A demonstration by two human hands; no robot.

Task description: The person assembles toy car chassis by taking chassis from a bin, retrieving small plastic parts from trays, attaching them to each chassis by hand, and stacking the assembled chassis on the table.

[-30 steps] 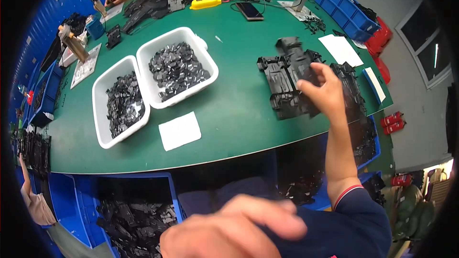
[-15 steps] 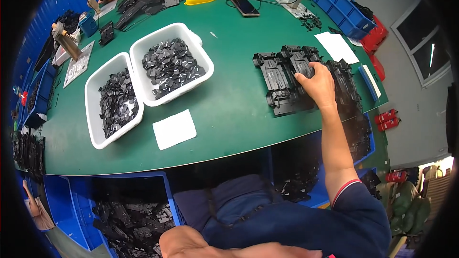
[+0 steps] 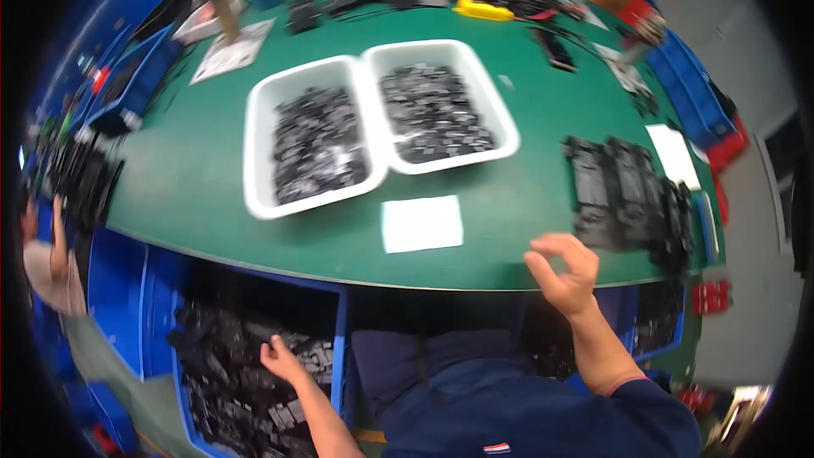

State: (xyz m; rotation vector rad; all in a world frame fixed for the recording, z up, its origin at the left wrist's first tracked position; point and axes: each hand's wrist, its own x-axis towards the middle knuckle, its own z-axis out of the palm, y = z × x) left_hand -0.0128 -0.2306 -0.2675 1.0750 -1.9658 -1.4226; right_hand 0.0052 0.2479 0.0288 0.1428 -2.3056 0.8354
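We see our left hand [image 3: 286, 365] over the blue bin [image 3: 340, 348] below the near edge, just above or against the loose dark parts [image 3: 229, 365] heaped there; blur hides whether it touches them, and we cannot tell whether its fingers are pinching anything. Our right hand [image 3: 570, 276] hangs by the near edge of the green surface [image 3: 509, 203], thumb and forefinger curved with a clear gap between them and nothing in it. Just beyond it, toward the right end, the long black moulded parts [image 3: 632, 195] lie side by side, their length pointing away from us, an order that probably saves room and leaves each one easy to grasp from our side. The heap in the bin lies jumbled, presumably because the walls contain it and nothing there needs lining up. Two white tubs, the left one [image 3: 252, 153] and the right one [image 3: 502, 110], stand touching in front of us, each with small dark pieces inside; we take it that the high sides stop such little things scattering. A white sheet [image 3: 422, 224] lies flat between the tubs and the near edge, within easy reach of us.
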